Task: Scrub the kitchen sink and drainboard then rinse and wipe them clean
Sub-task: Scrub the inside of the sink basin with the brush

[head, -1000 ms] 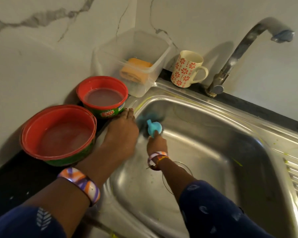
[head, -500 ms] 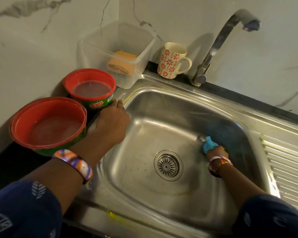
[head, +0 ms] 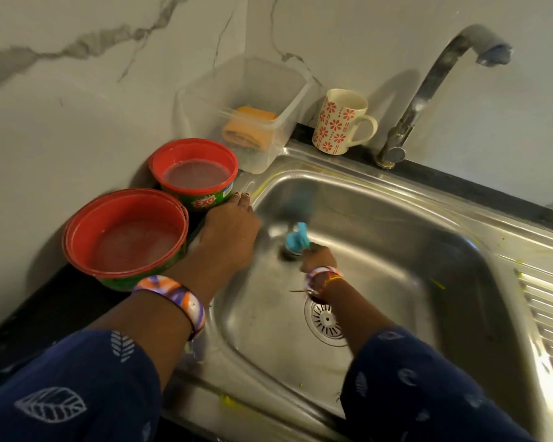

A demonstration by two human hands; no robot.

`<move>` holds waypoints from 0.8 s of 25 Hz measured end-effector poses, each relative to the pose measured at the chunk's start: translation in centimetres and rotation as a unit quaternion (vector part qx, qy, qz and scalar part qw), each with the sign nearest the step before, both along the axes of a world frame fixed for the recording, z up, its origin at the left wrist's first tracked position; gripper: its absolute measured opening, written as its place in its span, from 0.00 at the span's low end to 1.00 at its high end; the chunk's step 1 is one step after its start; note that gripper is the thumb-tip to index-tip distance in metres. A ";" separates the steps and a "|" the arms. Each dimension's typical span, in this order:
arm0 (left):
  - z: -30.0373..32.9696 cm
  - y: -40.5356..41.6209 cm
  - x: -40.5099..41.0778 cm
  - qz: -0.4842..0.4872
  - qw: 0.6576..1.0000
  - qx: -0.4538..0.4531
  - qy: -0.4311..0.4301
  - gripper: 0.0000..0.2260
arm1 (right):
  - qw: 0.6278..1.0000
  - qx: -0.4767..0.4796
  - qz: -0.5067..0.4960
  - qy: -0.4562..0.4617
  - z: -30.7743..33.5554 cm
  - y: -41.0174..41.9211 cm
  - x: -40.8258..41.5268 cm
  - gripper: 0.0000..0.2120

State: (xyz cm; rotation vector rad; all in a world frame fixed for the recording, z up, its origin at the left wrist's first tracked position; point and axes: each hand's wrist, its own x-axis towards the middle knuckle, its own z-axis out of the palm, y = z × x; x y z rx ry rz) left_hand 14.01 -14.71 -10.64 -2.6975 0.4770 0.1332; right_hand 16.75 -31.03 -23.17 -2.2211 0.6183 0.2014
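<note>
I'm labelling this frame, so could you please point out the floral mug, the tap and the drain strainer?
floral mug point(head: 336, 122): head view, patterned side wall.
tap point(head: 428, 87): head view, rising neck.
drain strainer point(head: 325, 321): head view, slotted centre.

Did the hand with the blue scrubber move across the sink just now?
Yes. The right hand gripping the blue scrubber swept from the right of the round metal drain back toward the sink's left wall.

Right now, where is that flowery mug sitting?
In the head view the mug stands upright on the dark ledge behind the sink, between the clear plastic tub on its left and the tap on its right.
</note>
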 end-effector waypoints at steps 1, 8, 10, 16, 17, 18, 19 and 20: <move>0.1 0.1 0.0 -0.002 1.000 -0.004 -0.005 0.26 | 1.000 -0.019 -0.021 0.004 0.3 -2.9 -0.8 0.16; -0.4 0.1 0.0 0.011 1.000 -0.016 -0.007 0.27 | 0.967 -0.046 -0.248 0.026 1.4 -17.5 -7.2 0.17; -0.6 -0.1 0.0 0.016 1.000 -0.013 -0.002 0.26 | 0.975 -0.032 -0.219 0.012 1.2 -14.7 -6.2 0.13; -0.6 -0.5 0.2 0.019 1.000 -0.023 0.002 0.24 | 0.999 0.036 0.007 -0.027 1.2 2.9 -0.5 0.16; -0.4 -0.5 0.2 0.019 1.000 -0.021 0.002 0.25 | 0.999 0.031 0.020 -0.021 1.2 4.2 0.0 0.16; -0.2 -0.4 0.2 0.019 1.000 -0.018 0.004 0.26 | 0.999 0.029 0.032 -0.007 1.1 4.1 0.3 0.16; -0.1 -0.4 0.1 0.016 1.000 -0.014 0.005 0.27 | 0.999 0.017 0.048 0.008 1.0 2.9 0.4 0.14; 0.1 -0.3 0.0 0.012 1.000 -0.009 0.001 0.27 | 0.998 0.005 0.051 0.021 1.2 0.6 0.0 0.12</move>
